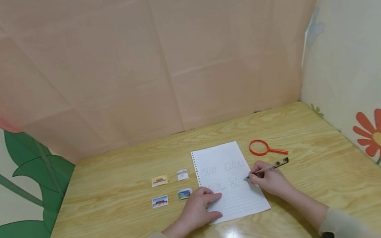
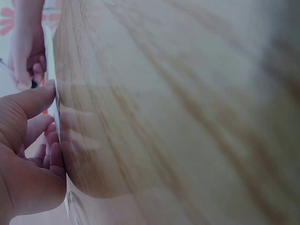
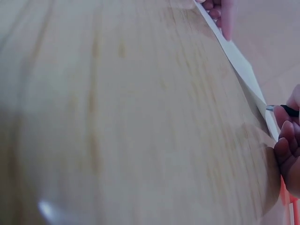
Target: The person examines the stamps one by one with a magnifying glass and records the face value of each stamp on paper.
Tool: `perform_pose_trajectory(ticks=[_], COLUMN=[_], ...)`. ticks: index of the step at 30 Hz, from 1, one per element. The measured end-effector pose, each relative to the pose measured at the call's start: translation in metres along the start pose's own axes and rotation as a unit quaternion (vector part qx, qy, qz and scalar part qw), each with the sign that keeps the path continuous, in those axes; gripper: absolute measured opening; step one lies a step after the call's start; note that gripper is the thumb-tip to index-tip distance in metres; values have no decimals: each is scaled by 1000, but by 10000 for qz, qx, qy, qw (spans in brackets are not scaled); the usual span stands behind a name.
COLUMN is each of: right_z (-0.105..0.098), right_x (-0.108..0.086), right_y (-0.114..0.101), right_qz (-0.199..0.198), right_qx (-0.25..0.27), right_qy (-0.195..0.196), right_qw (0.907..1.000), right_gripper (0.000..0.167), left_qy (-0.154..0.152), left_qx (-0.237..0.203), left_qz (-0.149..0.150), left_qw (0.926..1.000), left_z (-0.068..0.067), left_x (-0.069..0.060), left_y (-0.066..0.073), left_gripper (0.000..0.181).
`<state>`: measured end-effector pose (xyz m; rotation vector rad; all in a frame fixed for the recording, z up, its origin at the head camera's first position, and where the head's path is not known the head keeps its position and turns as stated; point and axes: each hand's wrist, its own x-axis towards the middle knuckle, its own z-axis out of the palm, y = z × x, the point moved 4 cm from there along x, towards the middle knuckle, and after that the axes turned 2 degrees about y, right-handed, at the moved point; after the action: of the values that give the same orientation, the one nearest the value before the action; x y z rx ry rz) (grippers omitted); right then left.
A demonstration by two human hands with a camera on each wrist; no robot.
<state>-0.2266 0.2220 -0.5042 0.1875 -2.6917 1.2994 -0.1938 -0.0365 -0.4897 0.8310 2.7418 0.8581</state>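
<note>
A lined sheet of paper, with punched holes down its left edge, lies on the wooden table. Pencil-grey numbers and characters stand in two rows on it, among them "80". My left hand rests on the sheet's lower left part, thumb and fingers spread, covering some writing. In my right hand I hold a pen with a patterned barrel, its tip at the paper just right of "80". The right wrist view shows the pen's dark front end between the fingertips. The left wrist view shows the left thumb on the paper's edge.
Left of the sheet lie several small stamp-like pictures: a yellow one, a pale one, a blue-bordered one and a blue-green one near the left hand. A red magnifying glass lies right of the sheet. Walls enclose the table.
</note>
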Motion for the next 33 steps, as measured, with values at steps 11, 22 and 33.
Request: perform_pose_trajectory(ticks=[11,22,33], right_z=[1,3,-10], right_x=[-1,-6,-4], right_y=[0,-5,-3], right_qz=[-26,-154,-693], right_qx=[72,470,682], right_qy=[-171,-459,95], right_qw=[9998,9977,9952], right_gripper=[10,9,10], left_qy=[-14,-24,-5], left_qx=[-60,-59,-16], left_qz=[-2,-21,44], left_qw=[10000,10000,10000], left_z=[1,1,3], left_x=[2,0,1], left_y=[-2,-3,-4], left_gripper=[55,54,55])
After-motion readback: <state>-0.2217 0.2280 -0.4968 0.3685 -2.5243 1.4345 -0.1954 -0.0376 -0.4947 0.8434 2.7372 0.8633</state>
